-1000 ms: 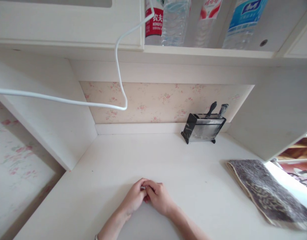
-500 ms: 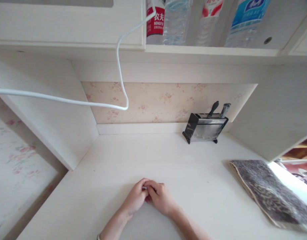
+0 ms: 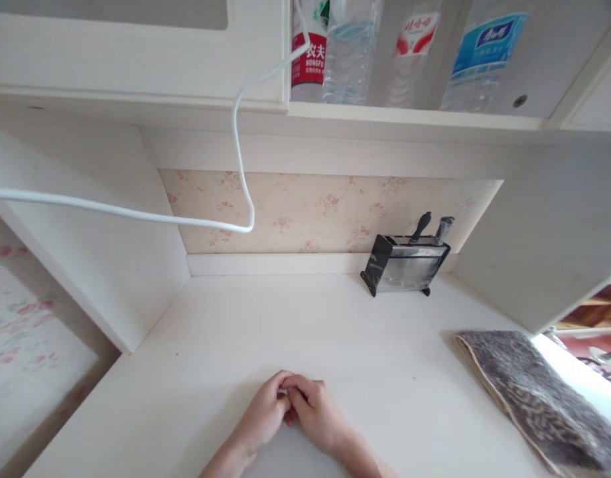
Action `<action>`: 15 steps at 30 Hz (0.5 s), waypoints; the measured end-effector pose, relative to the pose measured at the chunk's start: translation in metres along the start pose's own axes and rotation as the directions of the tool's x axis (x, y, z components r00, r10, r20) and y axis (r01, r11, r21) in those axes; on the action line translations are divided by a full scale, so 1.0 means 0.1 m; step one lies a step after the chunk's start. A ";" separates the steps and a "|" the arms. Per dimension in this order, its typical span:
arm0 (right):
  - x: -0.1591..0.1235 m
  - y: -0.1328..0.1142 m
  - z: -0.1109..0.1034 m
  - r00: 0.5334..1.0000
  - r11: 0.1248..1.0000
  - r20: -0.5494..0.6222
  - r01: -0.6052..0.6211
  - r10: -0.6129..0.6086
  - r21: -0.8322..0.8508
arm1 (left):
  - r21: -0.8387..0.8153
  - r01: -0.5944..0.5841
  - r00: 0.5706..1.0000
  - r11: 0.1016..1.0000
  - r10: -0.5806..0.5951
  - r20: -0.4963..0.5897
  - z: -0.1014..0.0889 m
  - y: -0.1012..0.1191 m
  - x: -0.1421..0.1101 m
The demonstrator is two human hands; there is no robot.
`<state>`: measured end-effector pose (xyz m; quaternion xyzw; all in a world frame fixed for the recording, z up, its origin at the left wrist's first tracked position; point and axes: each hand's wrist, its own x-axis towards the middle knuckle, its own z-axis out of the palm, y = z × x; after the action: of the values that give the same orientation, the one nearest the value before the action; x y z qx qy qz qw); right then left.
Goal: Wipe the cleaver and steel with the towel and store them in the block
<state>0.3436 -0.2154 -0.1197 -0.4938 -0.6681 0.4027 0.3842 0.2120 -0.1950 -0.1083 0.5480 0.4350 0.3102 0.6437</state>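
My left hand point(image 3: 265, 409) and my right hand point(image 3: 316, 413) rest together on the white tabletop point(image 3: 265, 318), near its front. Both are closed, their curled fingers meeting and overlapping in the middle. No object shows in either hand, though some fingertips are tucked out of sight. Beyond them to the right, a black and steel knife block point(image 3: 409, 271) stands against the back panel. Two handles stick up from it, a black one point(image 3: 422, 226) and a greyish one point(image 3: 443, 230).
A folded grey-brown towel point(image 3: 539, 398) lies on the right. Overhead, a cabinet shelf point(image 3: 414, 119) holds several plastic bottles, one a red-labelled bottle point(image 3: 308, 63), another a blue-labelled bottle point(image 3: 487, 50). A white cable point(image 3: 136, 214) hangs across the upper left. Side panels flank the tabletop.
The whole scene sits slightly lower in view, so my head has tilted up a little. My hands stay clasped together on the tabletop.
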 end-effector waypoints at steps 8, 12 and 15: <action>0.02 0.02 0.00 1.000 1.000 0.004 -0.018 0.018 0.000 | -0.003 -0.006 1.000 1.000 0.006 -0.002 -0.01 -0.04 0.03; 0.01 0.00 0.00 1.000 1.000 0.009 -0.002 0.002 0.007 | 0.008 -0.014 1.000 1.000 0.014 0.007 -0.02 -0.03 0.01; 0.00 0.00 0.00 1.000 1.000 0.011 0.000 0.000 0.008 | 0.006 -0.013 1.000 1.000 0.013 0.007 -0.01 -0.02 0.00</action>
<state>0.3436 -0.2150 -0.1194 -0.4901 -0.6685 0.4081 0.3825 0.2105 -0.1949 -0.1100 0.5538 0.4302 0.3111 0.6414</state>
